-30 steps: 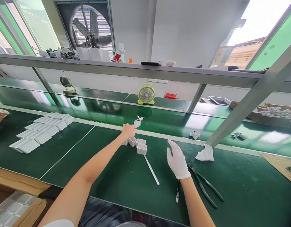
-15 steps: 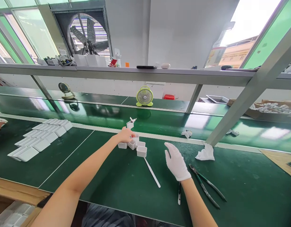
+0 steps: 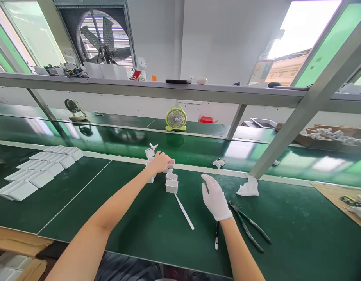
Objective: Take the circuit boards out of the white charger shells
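My bare left hand reaches forward and rests on a cluster of small white plastic boxes on the green bench, its fingers curled over one box at the back of the cluster. A white part with prongs stands just behind the hand on the shiny conveyor belt. My right hand wears a white glove and hovers with its fingers spread, holding nothing. A thin white stick lies between the two hands.
Long-nose pliers and a crumpled white glove lie right of my right hand, a pen-like tool beneath its wrist. Rows of white trays sit at the left. A slanted metal post crosses the right. A small green fan stands beyond the belt.
My left hand slid from the pronged part onto the box cluster. The white parts on the belt drifted left. My right hand stayed spread and hovering.
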